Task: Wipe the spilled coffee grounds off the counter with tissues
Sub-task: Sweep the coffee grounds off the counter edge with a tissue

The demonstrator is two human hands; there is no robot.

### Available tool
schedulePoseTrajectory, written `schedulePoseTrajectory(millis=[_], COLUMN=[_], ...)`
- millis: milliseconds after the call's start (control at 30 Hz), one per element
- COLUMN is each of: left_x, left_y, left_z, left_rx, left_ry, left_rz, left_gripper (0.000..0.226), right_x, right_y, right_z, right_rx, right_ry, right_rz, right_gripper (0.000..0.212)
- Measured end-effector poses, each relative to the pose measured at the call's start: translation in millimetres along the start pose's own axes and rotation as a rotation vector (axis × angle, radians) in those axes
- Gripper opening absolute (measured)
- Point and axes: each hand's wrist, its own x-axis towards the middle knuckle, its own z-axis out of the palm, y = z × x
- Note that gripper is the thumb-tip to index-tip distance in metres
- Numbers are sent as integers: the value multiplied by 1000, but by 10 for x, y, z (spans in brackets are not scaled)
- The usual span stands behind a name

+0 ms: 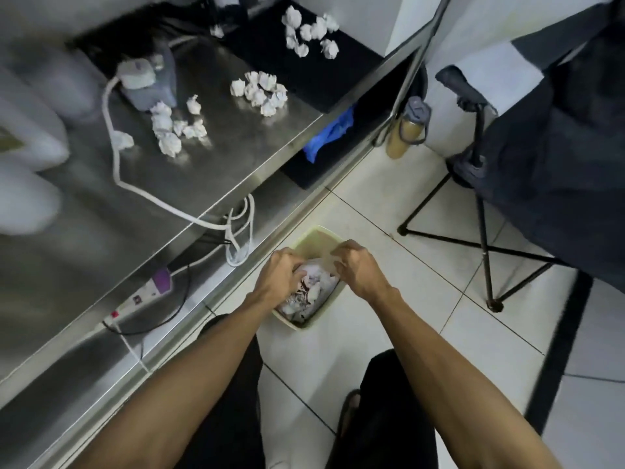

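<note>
Two hands are lowered into a pale green bin (324,235) on the tiled floor, the left hand (277,274) curled down onto the used tissues (313,289) inside, the right hand (360,265) pinched at the far rim; what it grips cannot be told. The wad is best pressed low so nothing spills back. Beyond, crumpled tissue balls (260,91) are left on the steel counter (209,170), beside a white cable (113,130); no grounds can be made out.
</note>
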Motion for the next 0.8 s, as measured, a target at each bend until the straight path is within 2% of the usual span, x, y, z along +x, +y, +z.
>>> schedulePoseTrajectory(millis=[133,233,400,633,700,800], left_x=[-311,-607,-1100,-1568,-1644,-1703], left_y=[469,975,1963,2970,3135,3206], left_z=[-479,-963,-1788,-2742,-2984,-3365], left_rx=[-5,-20,-17,-49,-85,-164], left_ry=[166,192,338,531,582,702], left_rz=[0,21,98,174,183,186], left_gripper=[12,13,11,12,14,15], right_x=[-204,-397,-666,-766,-700,-503], right_y=[-263,-605,-1200,-1911,-2096,-2419], right_z=[-563,-1154,-2236,-3551,-3804,-4026], right_rx=[0,14,75,100,98,92], right_ry=[79,149,208,333,355,364], right_rz=[-10,-39,-92,-294,-375,-449], right_gripper=[12,13,14,10,8,17])
